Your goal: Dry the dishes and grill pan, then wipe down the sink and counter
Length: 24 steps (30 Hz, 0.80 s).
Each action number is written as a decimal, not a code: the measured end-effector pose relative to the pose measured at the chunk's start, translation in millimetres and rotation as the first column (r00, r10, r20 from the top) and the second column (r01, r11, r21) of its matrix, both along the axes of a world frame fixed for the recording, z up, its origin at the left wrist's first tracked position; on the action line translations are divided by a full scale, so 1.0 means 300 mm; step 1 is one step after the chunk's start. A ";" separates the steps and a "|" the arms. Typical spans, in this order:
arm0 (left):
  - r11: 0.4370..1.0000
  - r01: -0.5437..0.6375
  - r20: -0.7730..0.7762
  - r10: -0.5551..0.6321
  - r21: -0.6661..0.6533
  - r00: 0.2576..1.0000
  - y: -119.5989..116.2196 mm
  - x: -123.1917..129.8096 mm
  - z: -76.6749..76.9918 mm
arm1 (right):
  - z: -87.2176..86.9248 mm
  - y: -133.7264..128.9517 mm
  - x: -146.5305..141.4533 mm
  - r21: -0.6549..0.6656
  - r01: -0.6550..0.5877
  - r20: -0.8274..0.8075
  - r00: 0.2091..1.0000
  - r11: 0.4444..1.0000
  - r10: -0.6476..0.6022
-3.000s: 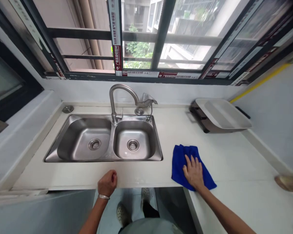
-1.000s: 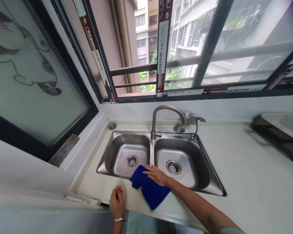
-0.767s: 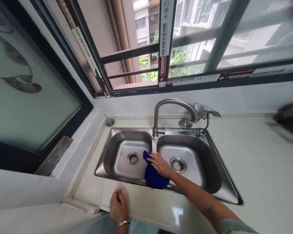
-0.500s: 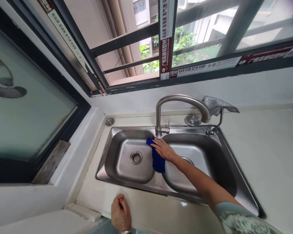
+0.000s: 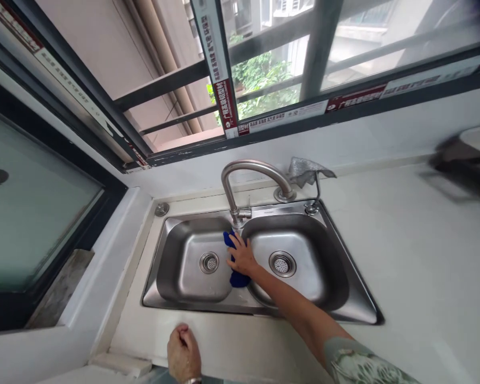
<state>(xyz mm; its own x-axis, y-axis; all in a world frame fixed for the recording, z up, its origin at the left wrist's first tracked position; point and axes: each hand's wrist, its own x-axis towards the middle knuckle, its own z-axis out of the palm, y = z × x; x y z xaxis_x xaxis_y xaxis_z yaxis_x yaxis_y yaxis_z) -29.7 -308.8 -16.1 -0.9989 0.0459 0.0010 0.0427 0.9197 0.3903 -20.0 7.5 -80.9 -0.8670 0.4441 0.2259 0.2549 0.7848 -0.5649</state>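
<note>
A blue cloth (image 5: 239,279) lies draped over the divider between the two bowls of the steel sink (image 5: 260,306). My right hand (image 5: 242,257) rests on top of it with fingers spread and slightly bent, covering its middle part. Down at the counter's front edge, my left hand (image 5: 184,352) is closed in a loose fist, and no object shows in it. Just behind the cloth stands the curved faucet (image 5: 256,165), its spout turned toward the right bowl.
Drains show in the left bowl (image 5: 209,262) and right bowl (image 5: 282,264). A grey mesh cloth (image 5: 306,170) hangs on a bent metal spout behind the right corner. A round metal stopper (image 5: 161,209) sits at the back left. A blurred dark object (image 5: 464,165) stands far right.
My right hand has shifted slightly down along the cloth, its fingers now more spread and bent. The view has turned right, bringing the dark object in. My left hand stays closed.
</note>
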 end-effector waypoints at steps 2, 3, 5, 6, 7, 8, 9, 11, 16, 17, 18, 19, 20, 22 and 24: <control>1.000 0.010 -0.008 -0.010 -0.019 1.000 0.014 0.005 0.016 | 0.007 -0.058 0.062 -0.063 -0.038 0.005 0.999 0.997 0.038; 1.000 0.012 -0.017 -0.013 -0.026 1.000 0.020 0.008 0.023 | 0.010 -0.082 0.093 -0.093 -0.053 -0.005 0.999 0.994 0.053; 0.999 0.010 -0.036 -0.011 -0.037 0.999 0.028 0.015 0.032 | 0.017 -0.128 0.155 -0.159 -0.079 -0.027 0.997 0.984 0.076; 0.999 0.005 -0.041 -0.006 -0.040 0.999 0.030 0.017 0.033 | 0.019 -0.150 0.184 -0.196 -0.094 -0.029 0.996 0.976 0.090; 0.999 -0.001 -0.046 -0.001 -0.042 0.999 0.031 0.019 0.033 | 0.022 -0.172 0.210 -0.235 -0.112 -0.019 0.994 0.966 0.110; 0.999 -0.005 -0.050 0.003 -0.041 0.999 0.030 0.020 0.032 | 0.025 -0.193 0.235 -0.272 -0.127 0.003 0.991 0.954 0.133; 0.999 -0.005 -0.052 0.003 -0.039 0.999 0.030 0.020 0.032 | 0.027 -0.212 0.257 -0.307 -0.137 0.036 0.987 0.942 0.155; 0.999 0.006 -0.051 -0.008 -0.031 0.999 0.027 0.019 0.033 | 0.029 -0.237 0.298 -0.356 -0.136 0.115 0.975 0.925 0.188; 0.999 0.048 -0.034 -0.048 0.004 0.998 0.022 0.004 0.049 | 0.015 -0.176 0.419 -0.381 -0.111 0.161 0.970 0.918 0.184; 0.999 0.046 -0.027 -0.046 0.006 0.999 0.020 -0.001 0.050 | 0.011 -0.141 0.450 -0.381 -0.088 0.155 0.975 0.921 0.158; 0.999 0.041 -0.020 -0.041 0.006 0.999 0.018 -0.008 0.048 | 0.009 -0.100 0.482 -0.380 -0.057 0.151 0.981 0.923 0.122; 0.999 0.038 -0.011 -0.038 0.004 0.999 0.016 -0.014 0.045 | 0.010 -0.054 0.514 -0.377 -0.020 0.147 0.986 0.926 0.081; 0.999 0.041 -0.002 -0.041 0.004 0.999 0.013 -0.021 0.039 | 0.013 -0.006 0.544 -0.372 0.017 0.145 0.989 0.928 0.040; 0.998 0.062 0.008 -0.062 0.006 0.998 0.006 -0.034 0.022 | 0.027 0.092 0.593 -0.376 0.124 0.104 0.990 0.918 -0.091; 0.997 0.079 0.008 -0.079 0.016 0.997 -0.004 -0.047 -0.002 | 0.049 0.182 0.614 -0.402 0.271 -0.007 0.954 0.875 -0.299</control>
<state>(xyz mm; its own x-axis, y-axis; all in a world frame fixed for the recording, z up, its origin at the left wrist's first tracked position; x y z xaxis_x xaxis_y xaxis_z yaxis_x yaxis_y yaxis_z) -43.9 -310.0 -16.7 -0.9922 0.1245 -0.0066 0.1112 0.9074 0.4052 164.1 62.1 -66.2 -0.6786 0.7337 0.0347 0.3841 0.3947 -0.8347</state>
